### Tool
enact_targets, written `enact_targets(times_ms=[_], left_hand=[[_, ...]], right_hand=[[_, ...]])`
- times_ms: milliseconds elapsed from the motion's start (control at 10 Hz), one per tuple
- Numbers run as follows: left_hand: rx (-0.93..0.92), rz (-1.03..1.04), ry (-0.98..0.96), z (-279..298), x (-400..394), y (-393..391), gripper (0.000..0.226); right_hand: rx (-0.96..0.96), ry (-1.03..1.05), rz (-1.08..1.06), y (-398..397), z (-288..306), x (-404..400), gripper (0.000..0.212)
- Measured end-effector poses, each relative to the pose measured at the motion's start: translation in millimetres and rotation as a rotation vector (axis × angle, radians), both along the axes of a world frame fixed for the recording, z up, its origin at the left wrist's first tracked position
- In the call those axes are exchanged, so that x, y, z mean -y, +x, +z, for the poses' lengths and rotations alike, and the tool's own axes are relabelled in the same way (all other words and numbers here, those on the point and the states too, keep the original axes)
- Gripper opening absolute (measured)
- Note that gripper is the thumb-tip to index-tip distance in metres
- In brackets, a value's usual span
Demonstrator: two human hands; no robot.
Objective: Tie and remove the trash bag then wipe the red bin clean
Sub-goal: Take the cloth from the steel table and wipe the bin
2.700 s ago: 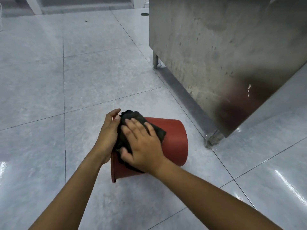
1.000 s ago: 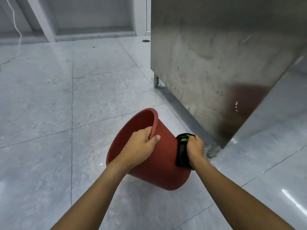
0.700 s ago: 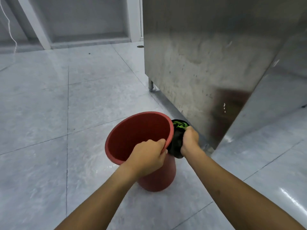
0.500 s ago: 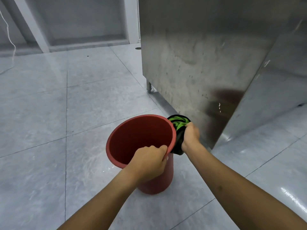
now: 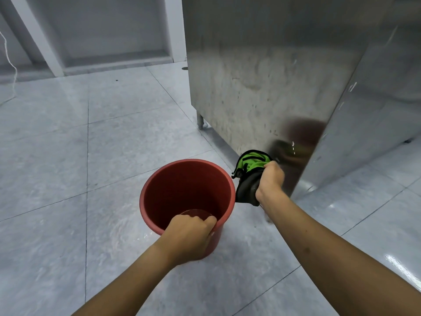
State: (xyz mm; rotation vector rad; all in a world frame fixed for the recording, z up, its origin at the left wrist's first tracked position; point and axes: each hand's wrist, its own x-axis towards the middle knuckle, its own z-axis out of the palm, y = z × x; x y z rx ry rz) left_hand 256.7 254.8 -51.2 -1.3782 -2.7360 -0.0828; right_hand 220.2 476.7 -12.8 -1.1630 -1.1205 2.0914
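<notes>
A red plastic bucket (image 5: pixel 182 185) stands upright on the grey tiled floor, its mouth facing up and its inside bare. My left hand (image 5: pixel 190 236) grips the near rim, fingers curled over the edge. My right hand (image 5: pixel 270 181) holds a bunched black and green cloth (image 5: pixel 249 172) just outside the bucket's right rim. The cloth touches or hangs very close to the bucket's outer wall.
A tall stainless steel cabinet (image 5: pixel 273 76) on short legs stands close behind and to the right of the bucket. Glossy floor tiles (image 5: pixel 68 167) spread to the left. A white wall with a recess (image 5: pixel 109 30) lies at the back, and a thin white cord (image 5: pixel 11 60) hangs far left.
The bucket went from lying on its side to tilted, then upright. My left hand moved to its near rim. My right hand carried the cloth from the bucket's side to beside its right rim.
</notes>
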Motion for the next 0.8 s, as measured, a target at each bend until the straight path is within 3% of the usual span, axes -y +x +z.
enact_targets(times_ms=[200,300,400,500,700,800], left_hand=[[0.036,0.036,-0.030,2,-3,2,0.040],[0.079,0.106,-0.007,9,-4,4,0.073],[0.038,0.177,0.136,18,-7,4,0.083],[-0.061,0.200,0.308,31,-16,5,0.059],[-0.168,0.163,0.538,49,-14,1,0.056],[-0.292,-0.134,0.537,59,-14,-1,0.048]], right_hand=[[-0.150,-0.142,0.017,-3,26,3,0.016],[-0.206,-0.180,0.066,-7,39,8,0.013],[-0.241,-0.207,0.121,-9,48,18,0.013],[-0.251,-0.230,0.195,-10,51,31,0.016],[-0.332,-0.275,0.313,3,70,35,0.033],[-0.277,-0.173,0.288,11,79,61,0.043]])
